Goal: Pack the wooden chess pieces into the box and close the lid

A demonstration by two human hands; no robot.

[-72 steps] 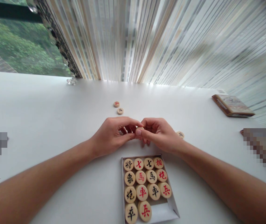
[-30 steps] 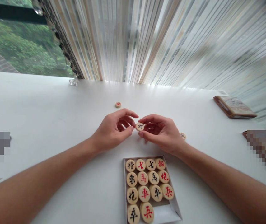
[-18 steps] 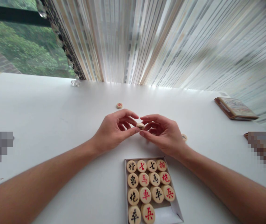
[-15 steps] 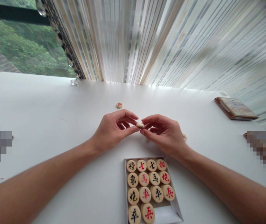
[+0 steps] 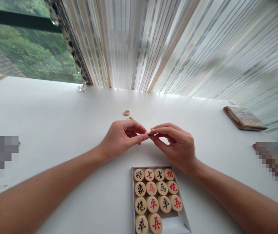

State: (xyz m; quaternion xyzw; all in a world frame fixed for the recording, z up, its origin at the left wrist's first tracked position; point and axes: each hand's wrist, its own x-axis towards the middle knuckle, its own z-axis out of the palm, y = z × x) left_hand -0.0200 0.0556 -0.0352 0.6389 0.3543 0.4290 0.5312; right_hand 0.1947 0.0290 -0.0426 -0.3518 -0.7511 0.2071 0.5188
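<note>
Since the earlier frame, half a second ago, the right hand [image 5: 178,144] has tightened its pinch; its fingers [image 5: 163,129] now meet the round piece [image 5: 148,132] that the left hand [image 5: 121,138] also grips; on both hands the fingers are nearly closed, the piece seen edge-on between them over the desk [image 5: 56,113], its character unreadable; one black-marked piece [image 5: 130,118] has come into view, partly hidden behind the left hand, beside one red-marked piece [image 5: 126,112]; between the forearms, one open tray [image 5: 186,221] shows fourteen piece tops [image 5: 151,188]: seven black (将, 象, 馬, 炮, 車, 卒 and a 七-like sign), seven red (相, 馬, 炮, 車, two 兵 and a 七-like sign); far right lies a brown-sided box [image 5: 244,117], its spine lettering too small to read.
</note>
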